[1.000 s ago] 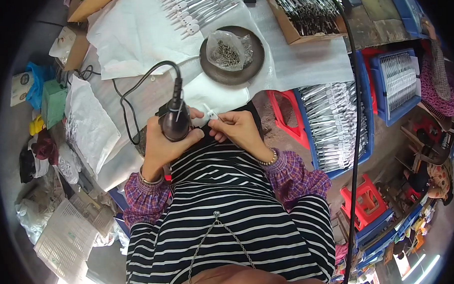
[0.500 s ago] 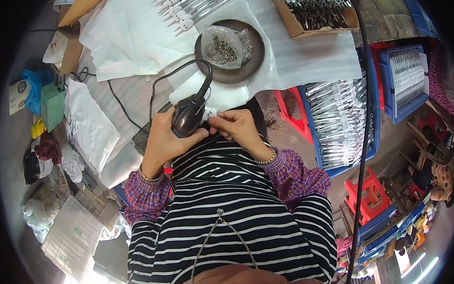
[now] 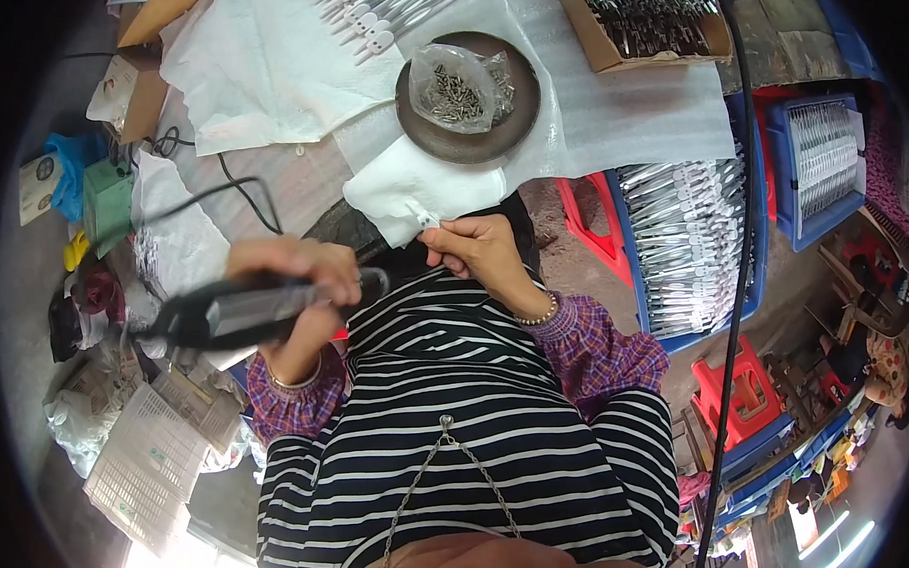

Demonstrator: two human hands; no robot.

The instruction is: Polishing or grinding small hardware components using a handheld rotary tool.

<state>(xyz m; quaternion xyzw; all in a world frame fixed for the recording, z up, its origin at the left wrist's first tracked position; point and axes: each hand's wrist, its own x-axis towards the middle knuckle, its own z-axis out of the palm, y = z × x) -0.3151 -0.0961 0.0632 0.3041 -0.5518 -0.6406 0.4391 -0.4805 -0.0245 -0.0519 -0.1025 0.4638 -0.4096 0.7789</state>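
Observation:
My left hand grips a dark corded electric screwdriver, smeared by motion and lying on its side over my lap's left. Its tip end points right, apart from the other hand. Between thumb and forefinger, my right hand pinches a small white part with dark spots, at the table's near edge. The rest of that part is hard to make out against the white cloth. Just beyond, a dark round dish carries a clear plastic bag of small metal screws.
Silver pieces with white round ends lie in a row at the back. A cardboard box of dark metal parts stands back right. Blue crates of silver pieces and red stools are rightward. A black cable hangs there.
My left hand has swung the screwdriver away from the white part, leftward, tilting it from upright to sideways. The right hand keeps its pinch nearly in place.

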